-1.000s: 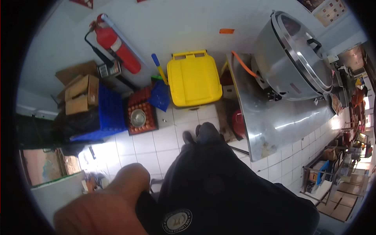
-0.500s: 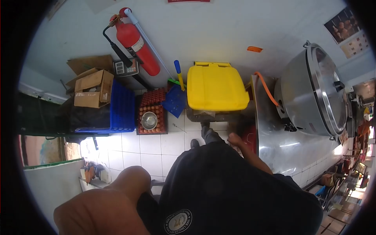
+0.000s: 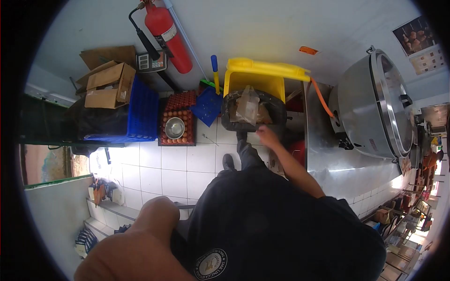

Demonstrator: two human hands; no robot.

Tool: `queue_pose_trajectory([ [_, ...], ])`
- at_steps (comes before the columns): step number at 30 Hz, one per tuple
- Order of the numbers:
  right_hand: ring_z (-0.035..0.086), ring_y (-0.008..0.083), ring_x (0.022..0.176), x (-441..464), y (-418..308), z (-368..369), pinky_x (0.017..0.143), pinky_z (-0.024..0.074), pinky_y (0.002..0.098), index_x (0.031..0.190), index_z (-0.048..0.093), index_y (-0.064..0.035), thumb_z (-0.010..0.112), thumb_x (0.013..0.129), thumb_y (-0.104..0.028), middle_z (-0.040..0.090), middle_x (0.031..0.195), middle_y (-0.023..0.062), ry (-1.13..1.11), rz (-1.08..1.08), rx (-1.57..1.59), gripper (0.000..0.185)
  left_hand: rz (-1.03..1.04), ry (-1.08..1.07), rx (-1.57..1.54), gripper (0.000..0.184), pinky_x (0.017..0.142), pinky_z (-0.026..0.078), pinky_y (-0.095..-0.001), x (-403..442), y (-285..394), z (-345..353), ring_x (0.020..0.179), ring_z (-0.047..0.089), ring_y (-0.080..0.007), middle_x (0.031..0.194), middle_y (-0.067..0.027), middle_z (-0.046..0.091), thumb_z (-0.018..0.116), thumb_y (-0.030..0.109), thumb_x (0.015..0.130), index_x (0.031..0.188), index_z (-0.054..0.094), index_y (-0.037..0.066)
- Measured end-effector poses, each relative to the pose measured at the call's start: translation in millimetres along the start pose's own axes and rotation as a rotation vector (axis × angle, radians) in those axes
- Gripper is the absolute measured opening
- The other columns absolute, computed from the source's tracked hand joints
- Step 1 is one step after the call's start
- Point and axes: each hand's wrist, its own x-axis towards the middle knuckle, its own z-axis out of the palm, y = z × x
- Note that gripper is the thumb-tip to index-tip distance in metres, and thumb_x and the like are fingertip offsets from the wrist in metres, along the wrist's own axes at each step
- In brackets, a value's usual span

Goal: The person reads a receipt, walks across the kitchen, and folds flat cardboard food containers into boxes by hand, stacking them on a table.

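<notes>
My right hand (image 3: 267, 136) is beside the front rim of a yellow bin (image 3: 234, 79), its fingers curled together. Whatever they may hold is too small to make out. The bin's yellow lid (image 3: 269, 68) stands raised. Inside, a black bin liner (image 3: 276, 114) holds a crumpled clear plastic bag (image 3: 248, 107) and brownish scraps. One dark shoe is at the foot of the bin, partly hidden by the trouser leg. My left arm (image 3: 136, 243) is bent at the lower left, and its hand is outside the view.
A steel counter (image 3: 328, 164) with a large steel pot (image 3: 368, 105) is on the right. To the left are egg trays (image 3: 190, 133) with a metal bowl (image 3: 175, 128), a blue dustpan (image 3: 207, 105), a blue crate (image 3: 144, 112), a cardboard box (image 3: 110, 86) and a fire extinguisher (image 3: 168, 37).
The bin's lid has swung up, exposing the liner and rubbish. My right hand has moved forward and left, up to the bin's front rim. The camera view has shifted slightly.
</notes>
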Motion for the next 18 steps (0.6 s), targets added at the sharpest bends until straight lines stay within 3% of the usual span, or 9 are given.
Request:
queue_pose_trajectory([
  [2,0.071,0.0347,0.095,-47,1,22,0.083,0.0543,0.0444,0.105,0.068,-0.0025,0.065,0.091,-0.039,0.072,0.097,0.0213,-0.192,0.214,-0.035,0.039,0.368,0.056,0.057,0.044,0.078,0.062,-0.0346,2,-33,1,0.093,0.059,-0.0154,0.108,0.0036,0.058,0.081,0.019,0.073,0.112,0.063,0.02],
  [4,0.071,0.034,0.092,-89,40,50,0.081,0.0549,0.0435,0.099,0.069,-0.0021,0.065,0.091,-0.037,0.073,0.094,0.02,-0.18,-0.108,-0.231,0.036,0.627,0.138,0.115,0.049,0.079,0.063,-0.036,-3,-44,7,0.097,0.058,-0.0167,0.112,0.0032,0.057,0.083,0.019,0.07,0.114,0.063,0.023],
  [5,0.07,0.029,0.082,-95,47,48,0.073,0.0546,0.0403,0.098,0.069,-0.0022,0.065,0.091,-0.033,0.072,0.087,0.0171,-0.171,-0.038,-0.091,0.032,0.702,0.185,0.137,0.05,0.08,0.063,-0.0369,-8,-44,11,0.099,0.057,-0.0175,0.114,0.0029,0.057,0.084,0.018,0.069,0.115,0.063,0.024],
  [7,0.068,0.0189,0.062,-97,61,34,0.059,0.0539,0.0341,0.095,0.069,-0.0024,0.065,0.091,-0.027,0.069,0.075,0.0113,-0.165,0.104,0.186,0.025,0.638,0.285,0.135,0.049,0.081,0.063,-0.0396,-17,-28,28,0.1,0.056,-0.0196,0.115,0.0021,0.056,0.084,0.019,0.069,0.112,0.063,0.027],
  [10,0.067,0.0196,0.058,-75,91,14,0.056,0.0539,0.0341,0.095,0.068,-0.0004,0.063,0.088,-0.025,0.069,0.075,0.0113,-0.186,-0.02,-0.153,0.026,0.503,0.405,0.132,0.046,0.083,0.064,-0.0428,-23,5,57,0.102,0.054,-0.022,0.115,0.0008,0.054,0.084,0.019,0.069,0.107,0.062,0.031],
  [14,0.066,0.0202,0.056,-72,96,4,0.055,0.0535,0.0353,0.096,0.067,0.0,0.062,0.087,-0.023,0.069,0.074,0.0114,-0.309,0.04,-0.287,0.026,0.173,0.429,0.222,0.032,0.079,0.064,-0.0403,-38,48,91,0.098,0.053,-0.0203,0.11,-0.0005,0.052,0.082,0.028,0.074,0.095,0.058,0.028],
  [18,0.067,0.0216,0.058,-70,126,44,0.055,0.0529,0.0366,0.097,0.067,-0.0008,0.063,0.087,-0.023,0.068,0.073,0.0114,-0.359,-0.088,-0.268,0.025,0.305,0.544,0.255,0.027,0.077,0.06,-0.0375,-27,45,131,0.093,0.055,-0.0196,0.104,-0.0001,0.055,0.075,0.035,0.08,0.1,0.059,0.028],
])
